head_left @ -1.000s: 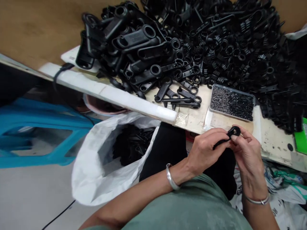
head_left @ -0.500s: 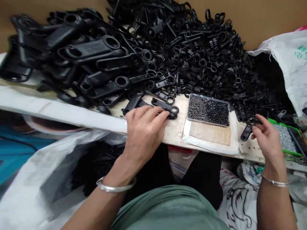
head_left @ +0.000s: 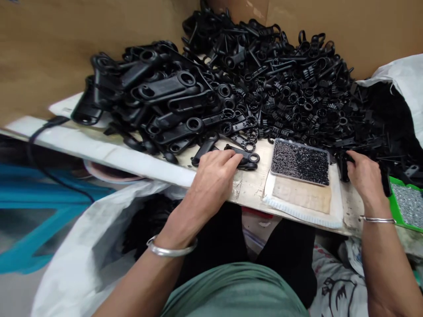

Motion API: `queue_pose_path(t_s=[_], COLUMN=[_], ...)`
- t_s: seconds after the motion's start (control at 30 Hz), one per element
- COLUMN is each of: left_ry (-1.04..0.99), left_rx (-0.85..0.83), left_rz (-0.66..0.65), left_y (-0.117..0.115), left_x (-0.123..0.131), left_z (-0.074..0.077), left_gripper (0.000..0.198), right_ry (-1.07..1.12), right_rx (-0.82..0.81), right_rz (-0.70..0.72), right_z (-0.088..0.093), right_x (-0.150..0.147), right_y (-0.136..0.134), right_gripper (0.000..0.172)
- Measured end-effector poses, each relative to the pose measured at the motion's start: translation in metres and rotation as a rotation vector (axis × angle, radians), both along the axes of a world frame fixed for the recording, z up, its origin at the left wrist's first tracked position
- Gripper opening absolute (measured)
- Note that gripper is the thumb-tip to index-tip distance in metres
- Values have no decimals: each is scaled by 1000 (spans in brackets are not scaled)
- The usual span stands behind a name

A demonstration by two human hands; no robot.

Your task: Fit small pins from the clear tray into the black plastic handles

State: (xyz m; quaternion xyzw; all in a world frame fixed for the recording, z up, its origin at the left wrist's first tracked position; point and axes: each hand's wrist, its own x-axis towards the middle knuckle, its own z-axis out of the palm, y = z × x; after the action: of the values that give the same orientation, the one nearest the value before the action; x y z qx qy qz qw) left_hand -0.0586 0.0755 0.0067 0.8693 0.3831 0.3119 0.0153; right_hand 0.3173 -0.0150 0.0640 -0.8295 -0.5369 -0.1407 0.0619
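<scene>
While both hands rest spread on either side of a shallow clear box (head_left: pixel 300 179) of tiny dark pieces, the step looks to be one of handling loose parts at the bench edge. To the box's left, the left hand (head_left: pixel 213 178) lies palm down with its fingers bent over a few black ringed arms (head_left: pixel 243 153); its fingertips are hidden, so I cannot tell whether it grips one. To the box's right, the right hand (head_left: pixel 365 178) is partly curled, its forefinger and thumb at a dark piece (head_left: pixel 344 169), though whether they pinch it or merely touch it cannot be made out. Lifting a part from either spot would seem to call for a fingertip pinch that leaves its neighbours lying. On the box's near side lies a tan pad (head_left: pixel 302 198). Behind the box rises a mound of small black parts (head_left: pixel 297 101), with a heap of larger arms (head_left: pixel 165 90) beyond it to the left. Farther right of the box, past the right hand, stands a green tray (head_left: pixel 394 208) of silvery bits (head_left: pixel 410 204).
</scene>
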Motion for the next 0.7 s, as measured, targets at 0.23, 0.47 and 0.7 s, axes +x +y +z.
queue_pose_path(t_s=[0.23, 0.47, 0.7], left_ry=[-26, -111, -37], left_rx=[30, 167, 306], left_rz=[40, 55, -208], left_y=[1, -5, -43], left_x=[-5, -6, 35], left_z=[4, 14, 24], left_gripper=[20, 15, 27], right_ry=[82, 273, 296], right_rx=[207, 199, 61], right_rz=[152, 284, 435], right_z=[10, 2, -3], right_x=[-19, -58, -82], right_y=[-19, -31, -11], right_gripper=[35, 30, 28])
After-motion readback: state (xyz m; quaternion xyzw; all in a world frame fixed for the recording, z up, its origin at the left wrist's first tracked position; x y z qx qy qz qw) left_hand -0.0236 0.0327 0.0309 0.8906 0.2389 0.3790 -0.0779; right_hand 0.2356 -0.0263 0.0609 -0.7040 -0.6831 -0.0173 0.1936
